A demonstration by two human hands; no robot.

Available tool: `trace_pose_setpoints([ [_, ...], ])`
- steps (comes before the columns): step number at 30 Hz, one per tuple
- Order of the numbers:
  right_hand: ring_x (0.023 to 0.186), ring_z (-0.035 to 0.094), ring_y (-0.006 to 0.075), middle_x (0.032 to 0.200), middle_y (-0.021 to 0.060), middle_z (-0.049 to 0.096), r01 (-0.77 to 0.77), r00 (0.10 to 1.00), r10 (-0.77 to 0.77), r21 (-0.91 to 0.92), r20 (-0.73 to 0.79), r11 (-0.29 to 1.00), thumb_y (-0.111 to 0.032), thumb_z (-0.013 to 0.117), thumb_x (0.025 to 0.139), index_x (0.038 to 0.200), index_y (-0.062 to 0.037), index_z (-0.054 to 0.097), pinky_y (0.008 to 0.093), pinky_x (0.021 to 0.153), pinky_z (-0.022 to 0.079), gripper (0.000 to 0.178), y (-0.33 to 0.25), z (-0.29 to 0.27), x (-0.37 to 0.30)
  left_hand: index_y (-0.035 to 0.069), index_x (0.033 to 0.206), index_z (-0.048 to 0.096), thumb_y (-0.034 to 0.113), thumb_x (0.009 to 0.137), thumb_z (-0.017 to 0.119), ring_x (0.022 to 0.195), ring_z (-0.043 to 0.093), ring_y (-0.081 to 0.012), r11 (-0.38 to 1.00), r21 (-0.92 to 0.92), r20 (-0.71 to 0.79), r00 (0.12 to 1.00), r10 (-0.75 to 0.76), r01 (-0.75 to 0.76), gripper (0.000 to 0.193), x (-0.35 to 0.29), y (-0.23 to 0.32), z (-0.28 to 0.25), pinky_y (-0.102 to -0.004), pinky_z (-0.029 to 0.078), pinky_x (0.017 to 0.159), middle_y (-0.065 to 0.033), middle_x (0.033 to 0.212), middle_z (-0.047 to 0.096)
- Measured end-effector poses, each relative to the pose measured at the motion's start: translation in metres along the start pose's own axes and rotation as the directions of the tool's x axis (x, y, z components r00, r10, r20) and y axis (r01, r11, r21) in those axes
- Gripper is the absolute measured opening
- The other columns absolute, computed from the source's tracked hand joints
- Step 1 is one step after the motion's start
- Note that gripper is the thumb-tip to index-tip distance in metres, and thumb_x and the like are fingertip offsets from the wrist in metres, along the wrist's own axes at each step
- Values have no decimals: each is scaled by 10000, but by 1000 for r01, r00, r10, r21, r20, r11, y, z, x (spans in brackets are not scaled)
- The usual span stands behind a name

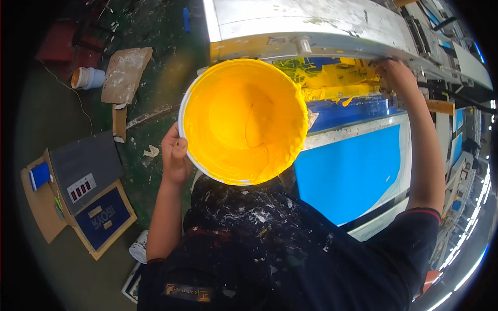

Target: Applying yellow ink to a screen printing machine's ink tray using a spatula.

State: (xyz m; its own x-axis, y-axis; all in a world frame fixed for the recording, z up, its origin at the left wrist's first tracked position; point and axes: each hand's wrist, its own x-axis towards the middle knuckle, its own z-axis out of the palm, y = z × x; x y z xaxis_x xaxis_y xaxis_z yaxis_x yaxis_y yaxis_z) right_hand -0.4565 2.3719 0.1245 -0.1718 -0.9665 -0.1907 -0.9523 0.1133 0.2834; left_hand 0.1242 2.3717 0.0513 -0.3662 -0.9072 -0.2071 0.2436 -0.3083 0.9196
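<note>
My left hand [176, 154] is closed on the rim of a white bucket [233, 124], its inside thickly coated with yellow ink or paint. The bucket tilts so that its mouth faces up at me, and ink is smeared over its right rim. My right hand [398, 79] is stretched out to the far right, fingers curled down at the end of a yellow-smeared strip [342, 92]. What those fingers grip is hidden. Beneath the strip lies a blue screen surface [337, 115] with yellow streaks.
A long metal machine beam [311, 26] runs along the far side. Closer in is a bright blue panel [353, 171]. To the left, the green floor holds torn cardboard [124, 75], a small tub [88, 78], a grey control box [85, 168] and a wood-framed screen [106, 223].
</note>
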Motion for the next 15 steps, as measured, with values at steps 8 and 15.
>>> trace_pose_setpoints([
  [8, 1074, 635, 387, 1056, 164, 708, 66, 995, -62, 54, -76, 996, -307, 618, 980, 1078, -81, 751, 490, 948, 510, 280, -3, 26, -6, -80, 1404, 518, 506, 904, 710, 1196, 660, -236, 999, 34, -38, 999, -8, 9, 793, -2, -4, -4, -366, 506, 1046, -154, 1316, 662],
  [15, 1066, 632, 367, 1036, 156, 721, 126, 988, -94, 281, -124, 951, -312, 646, 978, 1067, -78, 758, 469, 951, 504, 274, -40, 72, 3, -4, 1477, 467, 576, 1002, 558, 1277, 623, -283, 995, 102, 3, 1000, -10, 10, 755, -3, -8, -16, -429, 509, 1080, -154, 1413, 613],
])
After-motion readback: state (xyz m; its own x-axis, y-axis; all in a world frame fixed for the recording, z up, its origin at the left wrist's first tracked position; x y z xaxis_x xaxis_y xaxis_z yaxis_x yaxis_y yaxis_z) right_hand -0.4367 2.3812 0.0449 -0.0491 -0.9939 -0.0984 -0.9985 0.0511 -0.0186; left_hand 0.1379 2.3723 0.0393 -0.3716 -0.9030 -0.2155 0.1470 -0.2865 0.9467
